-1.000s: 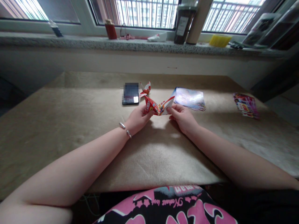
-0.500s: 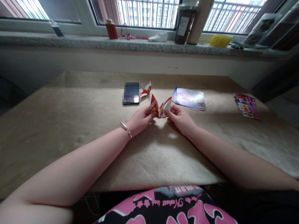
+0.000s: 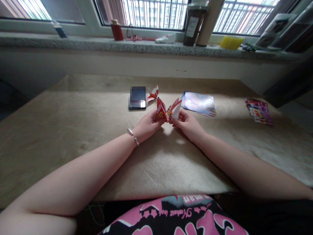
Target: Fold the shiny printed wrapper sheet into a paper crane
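Above the middle of the table I hold a red-and-white origami piece (image 3: 161, 110), folded from printed paper, with pointed flaps spreading up to the left and right. My left hand (image 3: 148, 123) pinches its left side between thumb and fingers. On the opposite side, my right hand (image 3: 187, 123) has its thumb and fingers closed at the lower edge of the right flap. Just beyond, a similar red-and-white folded paper (image 3: 153, 93) lies against a dark phone-like device (image 3: 137, 98), whose screen is partly pixelated.
Right of my hands lies a stack of shiny printed sheets (image 3: 200, 103). Several colourful cards (image 3: 258, 111) are fanned out farther right. Along the windowsill (image 3: 85, 44) stand a red lighter (image 3: 117, 31), a dark labelled jar (image 3: 193, 26) and a yellow item (image 3: 231, 42).
The right flap of the origami piece has shifted and shows more printed colour in its middle. My right thumb has moved slightly lower and left along it. My left hand stays nearly still.
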Available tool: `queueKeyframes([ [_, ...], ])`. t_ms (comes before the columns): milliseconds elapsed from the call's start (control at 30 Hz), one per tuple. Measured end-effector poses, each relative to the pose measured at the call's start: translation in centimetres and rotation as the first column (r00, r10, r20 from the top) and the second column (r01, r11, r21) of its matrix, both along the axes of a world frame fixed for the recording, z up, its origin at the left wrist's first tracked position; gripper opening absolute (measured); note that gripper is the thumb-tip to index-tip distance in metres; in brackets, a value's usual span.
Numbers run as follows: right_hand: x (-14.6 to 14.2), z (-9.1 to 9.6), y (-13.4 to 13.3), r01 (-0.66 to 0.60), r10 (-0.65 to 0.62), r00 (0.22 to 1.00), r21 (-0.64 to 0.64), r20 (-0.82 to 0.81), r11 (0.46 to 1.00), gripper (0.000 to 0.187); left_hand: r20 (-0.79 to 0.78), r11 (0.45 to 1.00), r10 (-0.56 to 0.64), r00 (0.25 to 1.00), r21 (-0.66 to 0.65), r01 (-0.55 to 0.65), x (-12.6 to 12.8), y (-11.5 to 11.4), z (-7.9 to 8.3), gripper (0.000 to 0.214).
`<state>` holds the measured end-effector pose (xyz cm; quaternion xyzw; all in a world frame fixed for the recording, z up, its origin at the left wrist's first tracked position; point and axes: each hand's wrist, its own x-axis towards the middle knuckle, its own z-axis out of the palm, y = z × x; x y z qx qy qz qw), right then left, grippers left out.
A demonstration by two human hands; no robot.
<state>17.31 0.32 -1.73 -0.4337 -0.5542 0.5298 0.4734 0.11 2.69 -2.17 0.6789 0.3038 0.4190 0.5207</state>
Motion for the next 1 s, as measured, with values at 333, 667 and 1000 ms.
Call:
queueKeyframes([
  [333,-0.08,-0.18,0.14,0.004,-0.004,1.0,-0.002,-0.009,1.0,0.03,0.039,0.998,0.054,0.998,-0.012,-0.054,0.15,-0.48,0.35,0.029],
  [667,-0.54,0.4,0.11,-0.034,0.034,0.999,0.008,-0.003,0.999,0.025,-0.065,0.994,0.072,0.995,0.088,-0.066,0.49,-0.23,-0.56,0.033],
  [1000,-0.48,-0.06,0.21,-0.05,0.049,0.999,0.082,0.023,0.995,0.026,-0.093,0.994,0.075,0.993,0.084,-0.068,0.45,-0.39,-0.37,0.035],
])
